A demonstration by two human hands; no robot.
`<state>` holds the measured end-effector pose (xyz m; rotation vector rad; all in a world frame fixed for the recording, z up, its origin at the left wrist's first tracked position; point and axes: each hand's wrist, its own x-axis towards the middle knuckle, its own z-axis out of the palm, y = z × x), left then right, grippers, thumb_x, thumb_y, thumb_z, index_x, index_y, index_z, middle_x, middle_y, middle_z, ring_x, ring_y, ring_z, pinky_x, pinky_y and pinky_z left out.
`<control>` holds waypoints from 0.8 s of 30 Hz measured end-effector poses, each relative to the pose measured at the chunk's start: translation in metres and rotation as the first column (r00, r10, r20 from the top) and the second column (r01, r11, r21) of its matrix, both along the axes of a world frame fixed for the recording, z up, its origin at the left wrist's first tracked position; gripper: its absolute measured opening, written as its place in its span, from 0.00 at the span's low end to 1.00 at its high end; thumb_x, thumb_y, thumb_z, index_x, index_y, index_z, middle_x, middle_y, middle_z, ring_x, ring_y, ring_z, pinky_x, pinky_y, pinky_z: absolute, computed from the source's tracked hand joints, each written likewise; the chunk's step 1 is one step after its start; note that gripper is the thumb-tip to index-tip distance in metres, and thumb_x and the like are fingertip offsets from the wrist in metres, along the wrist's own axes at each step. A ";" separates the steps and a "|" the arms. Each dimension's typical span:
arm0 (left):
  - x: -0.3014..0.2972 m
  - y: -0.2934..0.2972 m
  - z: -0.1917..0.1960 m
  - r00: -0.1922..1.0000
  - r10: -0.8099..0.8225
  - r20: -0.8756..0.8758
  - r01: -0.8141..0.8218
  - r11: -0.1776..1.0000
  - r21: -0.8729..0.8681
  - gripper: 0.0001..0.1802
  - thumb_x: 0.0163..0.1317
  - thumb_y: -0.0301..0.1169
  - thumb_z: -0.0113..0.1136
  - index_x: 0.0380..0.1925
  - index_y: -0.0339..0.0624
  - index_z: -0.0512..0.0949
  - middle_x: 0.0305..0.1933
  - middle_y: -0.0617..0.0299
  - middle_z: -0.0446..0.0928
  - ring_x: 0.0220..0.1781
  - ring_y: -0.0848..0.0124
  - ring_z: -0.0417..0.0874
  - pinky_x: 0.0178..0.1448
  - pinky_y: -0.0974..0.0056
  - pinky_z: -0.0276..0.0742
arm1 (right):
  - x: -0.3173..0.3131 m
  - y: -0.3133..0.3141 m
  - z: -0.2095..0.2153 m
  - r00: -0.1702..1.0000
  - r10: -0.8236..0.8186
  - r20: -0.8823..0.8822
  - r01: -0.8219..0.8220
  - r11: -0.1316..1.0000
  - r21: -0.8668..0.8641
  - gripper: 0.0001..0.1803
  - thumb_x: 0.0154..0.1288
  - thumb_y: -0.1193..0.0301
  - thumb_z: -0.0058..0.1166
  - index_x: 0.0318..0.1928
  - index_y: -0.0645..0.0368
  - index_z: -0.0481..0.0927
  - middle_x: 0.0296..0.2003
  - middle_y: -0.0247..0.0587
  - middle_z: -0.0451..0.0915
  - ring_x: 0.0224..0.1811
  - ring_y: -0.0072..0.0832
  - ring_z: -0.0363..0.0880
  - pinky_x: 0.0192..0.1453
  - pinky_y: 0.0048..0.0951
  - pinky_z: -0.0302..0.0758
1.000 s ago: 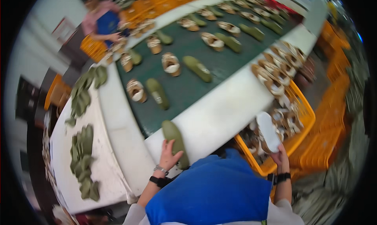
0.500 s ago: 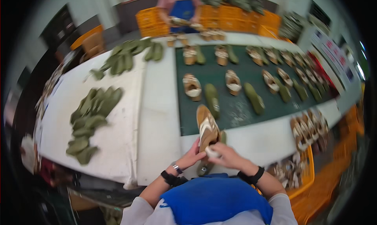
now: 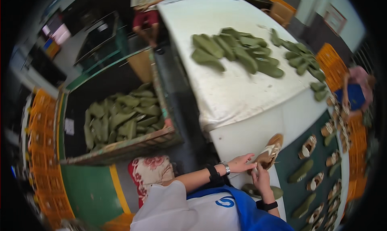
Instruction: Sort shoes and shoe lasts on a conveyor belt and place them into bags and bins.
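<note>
A tan and white sneaker [image 3: 273, 149] is tilted over the white table in front of me, its toe pointing away. My right hand [image 3: 262, 179] grips it at the heel opening with bent fingers; a bit of white shows there. My left hand [image 3: 239, 163] lies beside the heel, fingers stretched out, their tips close to the right hand. Whether they touch the shoe is hard to tell. Beneath my right wrist an olive-green shoe last [image 3: 276, 192] lies on the table, partly hidden by the forearm.
Loose green lasts [image 3: 246, 55] lie on the white cloth-covered table [image 3: 225, 106]. More fill a large bin [image 3: 121, 150] at left. Sneakers and lasts stand in rows on a green mat [image 3: 288, 154] at right. A cushion [image 3: 151, 174] is near my left elbow. Two other people are farther off.
My view has swung to the left, bringing the bin of lasts into sight. The sneaker stays with my right hand, while my left hand's fingers have straightened beside it.
</note>
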<state>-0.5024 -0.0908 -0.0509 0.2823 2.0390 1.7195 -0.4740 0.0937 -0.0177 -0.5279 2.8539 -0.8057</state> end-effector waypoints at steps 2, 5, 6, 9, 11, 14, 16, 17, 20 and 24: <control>0.014 -0.017 -0.004 0.978 -0.080 -0.195 0.013 0.947 -0.322 0.35 0.55 0.45 0.58 0.58 0.40 0.62 0.48 0.47 0.72 0.48 0.55 0.76 0.51 0.57 0.72 | -0.002 -0.005 -0.010 0.989 0.140 0.035 -0.144 0.974 0.173 0.21 0.51 0.70 0.57 0.47 0.63 0.71 0.27 0.54 0.77 0.33 0.48 0.76 0.40 0.43 0.68; 0.034 -0.039 0.009 0.943 -0.321 -0.085 0.184 0.717 -0.672 0.31 0.48 0.38 0.64 0.52 0.41 0.68 0.49 0.50 0.71 0.52 0.56 0.72 0.50 0.55 0.73 | -0.009 -0.009 -0.015 0.986 0.155 0.064 -0.165 0.966 0.201 0.21 0.50 0.69 0.57 0.46 0.63 0.73 0.28 0.55 0.77 0.32 0.50 0.76 0.40 0.45 0.70; 0.046 -0.044 -0.010 0.932 -0.270 -0.243 0.063 0.778 -0.625 0.29 0.46 0.37 0.64 0.50 0.41 0.69 0.53 0.50 0.69 0.55 0.56 0.69 0.51 0.53 0.72 | -0.010 -0.008 -0.014 0.994 0.111 0.007 -0.111 0.988 0.111 0.23 0.50 0.70 0.57 0.49 0.65 0.72 0.27 0.56 0.77 0.31 0.52 0.76 0.39 0.46 0.70; 0.072 -0.054 -0.042 0.915 -0.206 -0.348 -0.036 0.815 -0.578 0.28 0.45 0.35 0.65 0.48 0.39 0.71 0.62 0.53 0.61 0.64 0.58 0.60 0.54 0.53 0.70 | -0.010 -0.020 0.020 0.971 0.071 -0.230 -0.057 0.996 0.069 0.23 0.54 0.74 0.55 0.52 0.68 0.70 0.41 0.61 0.75 0.42 0.54 0.74 0.47 0.44 0.69; 0.078 -0.064 -0.022 0.920 -0.269 -0.285 0.027 0.770 -0.637 0.29 0.46 0.33 0.65 0.50 0.39 0.69 0.63 0.55 0.61 0.65 0.57 0.59 0.56 0.55 0.70 | -0.013 -0.030 0.032 0.879 0.081 -0.469 -0.078 0.997 0.026 0.25 0.52 0.76 0.56 0.52 0.70 0.68 0.32 0.59 0.74 0.34 0.54 0.70 0.40 0.45 0.67; 0.076 -0.071 -0.028 0.921 -0.287 -0.264 0.059 0.772 -0.632 0.26 0.46 0.33 0.64 0.47 0.38 0.71 0.62 0.55 0.63 0.60 0.57 0.66 0.54 0.56 0.71 | -0.006 -0.041 0.009 0.987 0.161 0.014 -0.162 0.982 0.096 0.23 0.52 0.73 0.55 0.50 0.68 0.71 0.36 0.60 0.76 0.39 0.55 0.74 0.44 0.44 0.70; 0.062 -0.077 -0.022 0.920 -0.310 -0.238 0.095 0.767 -0.634 0.25 0.46 0.33 0.63 0.45 0.37 0.71 0.57 0.53 0.67 0.55 0.55 0.70 0.52 0.56 0.72 | -0.003 -0.040 0.017 0.927 0.218 0.305 -0.295 0.927 0.233 0.22 0.53 0.68 0.54 0.49 0.64 0.74 0.36 0.61 0.78 0.42 0.54 0.76 0.46 0.44 0.73; 0.054 -0.076 -0.018 0.919 -0.329 -0.218 0.122 0.762 -0.636 0.24 0.46 0.33 0.63 0.44 0.37 0.72 0.54 0.52 0.69 0.51 0.54 0.72 0.51 0.56 0.73 | -0.007 -0.038 0.016 0.930 0.245 0.274 -0.266 0.963 0.039 0.22 0.53 0.69 0.55 0.49 0.65 0.73 0.38 0.61 0.77 0.45 0.54 0.75 0.48 0.42 0.72; 0.038 -0.085 -0.019 0.874 -0.387 -0.292 0.146 0.784 -0.603 0.22 0.48 0.34 0.61 0.42 0.36 0.72 0.44 0.48 0.74 0.46 0.52 0.76 0.49 0.56 0.74 | -0.017 -0.065 0.078 0.981 0.039 0.192 -0.050 0.997 0.054 0.15 0.53 0.69 0.56 0.40 0.64 0.74 0.32 0.55 0.78 0.38 0.54 0.74 0.41 0.44 0.71; 0.014 -0.091 -0.005 0.843 -0.466 -0.269 0.223 0.758 -0.613 0.26 0.53 0.38 0.58 0.51 0.39 0.70 0.45 0.48 0.76 0.46 0.52 0.77 0.48 0.56 0.74 | -0.017 -0.058 0.065 0.950 -0.043 -0.310 0.029 0.998 -0.049 0.13 0.52 0.66 0.56 0.35 0.59 0.73 0.25 0.51 0.75 0.28 0.50 0.73 0.32 0.46 0.68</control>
